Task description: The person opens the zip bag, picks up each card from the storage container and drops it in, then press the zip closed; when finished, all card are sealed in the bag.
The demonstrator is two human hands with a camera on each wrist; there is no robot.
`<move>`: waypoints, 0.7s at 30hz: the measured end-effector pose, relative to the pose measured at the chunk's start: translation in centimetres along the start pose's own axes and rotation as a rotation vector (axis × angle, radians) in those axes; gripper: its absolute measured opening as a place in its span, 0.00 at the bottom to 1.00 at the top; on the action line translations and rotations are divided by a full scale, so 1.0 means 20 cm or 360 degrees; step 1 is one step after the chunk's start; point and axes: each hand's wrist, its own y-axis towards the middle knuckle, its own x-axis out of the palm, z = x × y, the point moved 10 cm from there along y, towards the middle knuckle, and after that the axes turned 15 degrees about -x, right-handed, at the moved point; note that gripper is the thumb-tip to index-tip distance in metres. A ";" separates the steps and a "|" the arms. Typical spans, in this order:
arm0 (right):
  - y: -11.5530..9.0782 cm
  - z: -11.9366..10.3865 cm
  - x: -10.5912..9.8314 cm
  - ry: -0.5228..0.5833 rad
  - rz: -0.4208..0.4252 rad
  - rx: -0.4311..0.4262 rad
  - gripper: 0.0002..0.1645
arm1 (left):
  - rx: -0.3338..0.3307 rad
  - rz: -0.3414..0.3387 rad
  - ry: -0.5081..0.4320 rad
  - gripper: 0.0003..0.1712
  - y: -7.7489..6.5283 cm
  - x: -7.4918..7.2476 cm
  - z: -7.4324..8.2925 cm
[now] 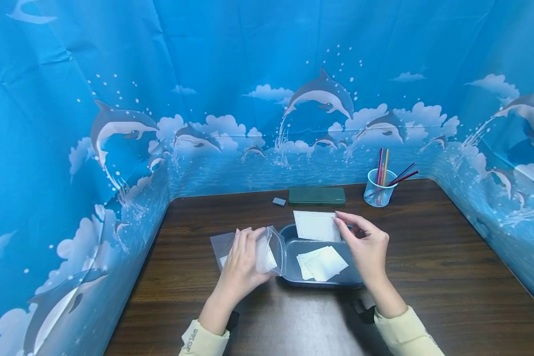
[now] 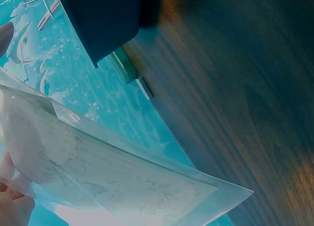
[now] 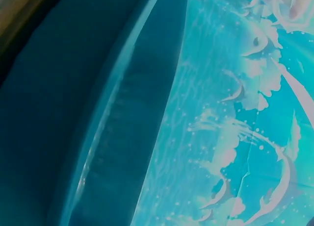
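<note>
The left hand [image 1: 242,259] grips a clear bag [image 1: 263,254]; the right hand's [image 1: 370,249] fingers pinch a card [image 1: 317,225] above the tray [image 1: 344,253] holding other cards [image 1: 324,264].

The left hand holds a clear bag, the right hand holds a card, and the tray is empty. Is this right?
The tray is not empty: the head view shows white cards lying in it. The left hand does hold a clear bag, and the right hand a card.
</note>
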 end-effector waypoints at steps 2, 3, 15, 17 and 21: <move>0.00 -0.02 0.00 0.0054 0.0026 0.0009 0.13 | 0.0008 0.0006 0.0003 0.67 0.00 0.00 0.00; 0.00 -0.03 0.00 0.0082 0.0037 0.0014 0.13 | 0.0010 0.0009 0.0005 0.67 0.00 0.00 0.01; -0.06 -0.11 0.09 0.0364 -0.0003 0.0122 0.12 | 0.0033 0.0045 0.0029 0.68 0.01 -0.02 0.02; -0.07 -0.11 0.11 0.0342 -0.0029 0.0131 0.11 | 0.0030 0.0042 0.0027 0.67 0.01 -0.02 0.02; -0.06 -0.16 0.12 0.0293 -0.0085 0.0171 0.11 | 0.0031 0.0042 0.0032 0.67 0.00 -0.01 0.02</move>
